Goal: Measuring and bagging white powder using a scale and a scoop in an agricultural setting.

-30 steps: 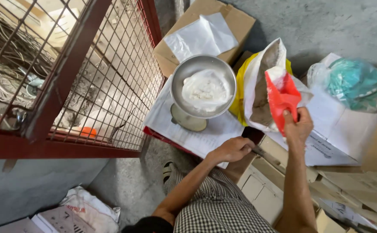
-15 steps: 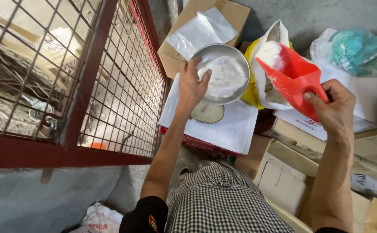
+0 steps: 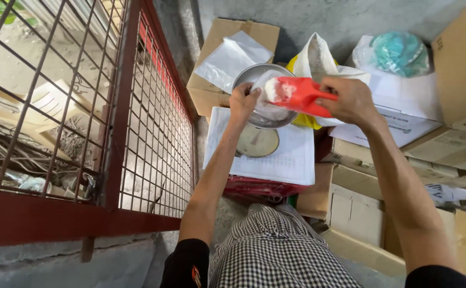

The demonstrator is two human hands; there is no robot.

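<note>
Red scoop [image 3: 299, 95], gripped by my right hand [image 3: 350, 98], tips white powder toward what looks like a bag [image 3: 267, 93] that my left fingers [image 3: 249, 96] pinch open over the scale pan [image 3: 246, 80].

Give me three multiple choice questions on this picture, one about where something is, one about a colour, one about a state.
1. Where is the scoop?
A. Over the metal pan
B. On the floor
C. Inside the red cage

2. What colour is the scoop?
A. Blue
B. Red
C. Green

3. What is in the scoop?
A. Nothing
B. Water
C. White powder

Answers:
1 A, the right hand holds it above the pan, while the left hand touches the clear bag in the pan.
2 B, its body is plainly red.
3 C, white powder shows at its mouth.
</note>
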